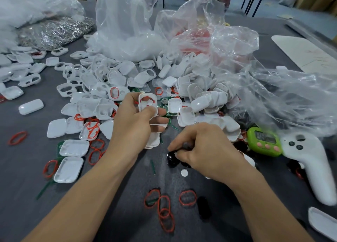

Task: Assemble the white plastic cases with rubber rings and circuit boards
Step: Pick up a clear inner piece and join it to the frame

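Grey table [127,219], nearest edge: loose red rubber rings [165,208] in an overlapping cluster, lying flat; a small black piece just beside them; a white disc [184,173] farther in.

Right hand [206,150]: knuckles up, low over the table; fingers curled, pinching at black parts [172,158] that lie under the fingertips.

Left hand [135,121]: raised just beyond and left of the right hand; thumb and curled fingers grip a white case half [147,103], hollow side towards the camera, with a red ring seated unevenly in its upper part; more white halves [153,139] lie stacked beneath the same fingers.

Left of the forearm: open case halves [69,167], hollow side up, with red rings among them.

Right: green timer [263,141]; white controller [310,161] just beside it.

Middle: heap of white cases [200,88]; green circuit boards [166,107] partly buried at its near edge, just beyond the left hand.

Far: crumpled clear plastic bags [125,22]; a bagged mass of small shiny metal pieces [54,31], far left.
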Demonstrator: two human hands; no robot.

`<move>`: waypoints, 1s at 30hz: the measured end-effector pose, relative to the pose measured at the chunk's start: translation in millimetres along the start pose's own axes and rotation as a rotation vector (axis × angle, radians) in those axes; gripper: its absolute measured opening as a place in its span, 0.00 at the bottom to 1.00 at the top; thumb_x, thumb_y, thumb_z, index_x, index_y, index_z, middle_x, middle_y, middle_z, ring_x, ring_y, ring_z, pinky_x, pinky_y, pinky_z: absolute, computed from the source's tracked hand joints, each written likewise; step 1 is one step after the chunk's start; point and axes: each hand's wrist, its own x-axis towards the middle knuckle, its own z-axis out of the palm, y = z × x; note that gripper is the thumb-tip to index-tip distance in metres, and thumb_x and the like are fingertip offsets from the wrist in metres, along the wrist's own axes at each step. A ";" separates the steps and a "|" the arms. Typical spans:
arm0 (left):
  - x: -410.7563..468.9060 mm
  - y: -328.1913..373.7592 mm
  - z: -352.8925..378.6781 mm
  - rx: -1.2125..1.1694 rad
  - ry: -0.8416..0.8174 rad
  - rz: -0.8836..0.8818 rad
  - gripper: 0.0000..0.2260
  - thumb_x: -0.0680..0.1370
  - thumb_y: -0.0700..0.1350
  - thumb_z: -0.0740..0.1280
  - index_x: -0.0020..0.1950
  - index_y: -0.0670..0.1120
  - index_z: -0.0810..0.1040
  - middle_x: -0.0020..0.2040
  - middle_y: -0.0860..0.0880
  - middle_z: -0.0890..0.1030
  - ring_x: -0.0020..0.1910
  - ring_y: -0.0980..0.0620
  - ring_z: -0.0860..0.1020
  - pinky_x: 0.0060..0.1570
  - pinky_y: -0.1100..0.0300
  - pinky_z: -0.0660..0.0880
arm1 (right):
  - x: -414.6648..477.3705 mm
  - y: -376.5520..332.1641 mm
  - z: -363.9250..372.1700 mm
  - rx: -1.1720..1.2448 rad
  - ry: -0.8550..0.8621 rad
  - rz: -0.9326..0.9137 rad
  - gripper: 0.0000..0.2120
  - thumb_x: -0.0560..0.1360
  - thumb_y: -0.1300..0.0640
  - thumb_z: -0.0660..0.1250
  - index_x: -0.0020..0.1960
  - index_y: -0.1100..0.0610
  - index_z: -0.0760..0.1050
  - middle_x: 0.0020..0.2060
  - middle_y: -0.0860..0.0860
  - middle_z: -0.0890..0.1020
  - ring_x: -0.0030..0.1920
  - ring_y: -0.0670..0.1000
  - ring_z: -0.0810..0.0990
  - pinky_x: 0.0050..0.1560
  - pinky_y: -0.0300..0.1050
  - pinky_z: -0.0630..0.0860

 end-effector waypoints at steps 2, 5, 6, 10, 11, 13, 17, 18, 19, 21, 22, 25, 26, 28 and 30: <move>-0.2 0.6 -1.7 0.060 -0.004 0.022 0.09 0.79 0.34 0.64 0.54 0.48 0.75 0.41 0.47 0.87 0.36 0.48 0.85 0.31 0.58 0.80 | 0.4 1.5 1.0 -0.035 -0.036 -0.001 0.12 0.71 0.61 0.76 0.42 0.43 0.87 0.28 0.35 0.80 0.30 0.38 0.78 0.29 0.28 0.70; -1.0 -0.2 -2.3 0.120 -0.001 0.046 0.07 0.79 0.39 0.66 0.51 0.51 0.79 0.42 0.49 0.87 0.40 0.47 0.86 0.36 0.54 0.80 | 0.1 2.4 1.7 -0.042 -0.018 -0.019 0.09 0.72 0.58 0.77 0.42 0.43 0.87 0.32 0.38 0.83 0.33 0.39 0.80 0.32 0.30 0.72; -1.2 -0.3 -2.4 0.121 -0.014 0.050 0.05 0.78 0.41 0.66 0.50 0.50 0.80 0.42 0.49 0.87 0.40 0.47 0.85 0.36 0.55 0.80 | 0.2 2.2 2.0 -0.030 0.016 -0.035 0.08 0.72 0.57 0.76 0.42 0.43 0.86 0.32 0.38 0.83 0.34 0.40 0.80 0.33 0.31 0.73; -2.6 -0.1 -0.1 0.101 -0.058 0.025 0.06 0.81 0.43 0.66 0.48 0.44 0.82 0.41 0.46 0.87 0.36 0.51 0.83 0.32 0.63 0.78 | 4.2 0.4 -1.8 0.212 0.225 -0.009 0.08 0.75 0.57 0.74 0.42 0.44 0.85 0.29 0.41 0.83 0.29 0.41 0.78 0.32 0.31 0.72; -2.8 -0.3 0.4 0.088 -0.069 0.012 0.07 0.82 0.42 0.65 0.48 0.43 0.82 0.41 0.46 0.87 0.34 0.52 0.82 0.31 0.64 0.77 | 4.9 0.2 -4.6 0.368 0.264 0.038 0.09 0.76 0.59 0.73 0.42 0.46 0.86 0.29 0.44 0.83 0.27 0.41 0.76 0.30 0.33 0.72; -3.1 -0.7 1.3 0.079 -0.090 -0.001 0.08 0.82 0.41 0.65 0.47 0.43 0.82 0.40 0.46 0.87 0.33 0.52 0.81 0.31 0.63 0.77 | 5.2 -0.9 -10.3 0.715 0.253 0.133 0.10 0.78 0.63 0.71 0.45 0.51 0.87 0.30 0.50 0.83 0.27 0.45 0.75 0.29 0.35 0.72; -4.0 -0.9 3.2 0.054 -0.110 -0.008 0.10 0.80 0.33 0.65 0.53 0.47 0.79 0.41 0.45 0.87 0.34 0.50 0.83 0.33 0.61 0.80 | 3.5 -1.6 -14.5 0.876 0.108 0.158 0.17 0.81 0.67 0.64 0.50 0.49 0.88 0.33 0.48 0.80 0.33 0.43 0.75 0.35 0.34 0.72; -4.3 -1.2 3.3 0.040 -0.120 -0.010 0.14 0.80 0.32 0.64 0.56 0.50 0.79 0.41 0.45 0.87 0.34 0.50 0.83 0.33 0.60 0.80 | 3.8 -2.1 -13.9 0.837 0.103 0.154 0.20 0.82 0.67 0.63 0.49 0.47 0.88 0.34 0.47 0.79 0.34 0.42 0.74 0.36 0.33 0.71; -4.6 -1.2 3.3 0.040 -0.131 -0.006 0.17 0.80 0.31 0.64 0.59 0.53 0.79 0.42 0.44 0.87 0.34 0.49 0.83 0.34 0.60 0.81 | 4.6 -2.9 -12.8 0.792 0.108 0.151 0.22 0.82 0.67 0.62 0.47 0.46 0.88 0.35 0.46 0.80 0.34 0.41 0.73 0.37 0.32 0.70; -5.5 0.2 2.5 0.049 -0.152 0.006 0.20 0.80 0.31 0.63 0.62 0.54 0.81 0.43 0.44 0.87 0.35 0.49 0.83 0.35 0.59 0.81 | 5.6 -4.6 -10.4 0.730 0.141 0.142 0.23 0.82 0.67 0.62 0.44 0.46 0.88 0.37 0.47 0.81 0.34 0.40 0.72 0.36 0.31 0.69; -6.0 1.0 2.1 0.046 -0.155 0.010 0.20 0.80 0.30 0.63 0.61 0.52 0.82 0.43 0.44 0.87 0.35 0.49 0.83 0.35 0.59 0.81 | 5.9 -4.8 -9.5 0.718 0.168 0.134 0.22 0.82 0.67 0.62 0.44 0.47 0.88 0.36 0.47 0.81 0.33 0.40 0.72 0.34 0.30 0.68; -7.5 2.0 1.6 0.079 -0.141 0.025 0.16 0.79 0.31 0.64 0.55 0.49 0.84 0.42 0.46 0.87 0.36 0.49 0.85 0.34 0.57 0.81 | 5.2 -4.5 -10.8 0.745 0.232 0.136 0.15 0.79 0.65 0.69 0.41 0.50 0.88 0.32 0.46 0.82 0.29 0.40 0.74 0.31 0.31 0.70; -8.4 1.8 2.2 0.115 -0.138 0.036 0.15 0.79 0.32 0.65 0.53 0.49 0.84 0.42 0.47 0.87 0.37 0.49 0.85 0.35 0.55 0.82 | 4.9 -4.5 -11.7 0.774 0.249 0.147 0.12 0.77 0.65 0.71 0.40 0.52 0.87 0.31 0.47 0.83 0.28 0.42 0.75 0.29 0.32 0.71; -10.1 0.4 4.7 0.203 -0.137 0.058 0.13 0.80 0.34 0.66 0.52 0.51 0.84 0.41 0.49 0.87 0.38 0.49 0.86 0.37 0.50 0.83 | 4.3 -4.1 -12.7 0.810 0.297 0.162 0.10 0.75 0.66 0.74 0.39 0.53 0.87 0.30 0.50 0.84 0.27 0.45 0.77 0.28 0.34 0.71; -11.9 -1.7 6.9 0.261 -0.142 0.073 0.12 0.80 0.37 0.66 0.52 0.54 0.82 0.41 0.50 0.87 0.38 0.49 0.87 0.38 0.49 0.84 | 4.5 -3.5 -13.2 0.802 0.372 0.156 0.13 0.73 0.67 0.74 0.36 0.51 0.87 0.31 0.50 0.85 0.28 0.44 0.79 0.30 0.32 0.73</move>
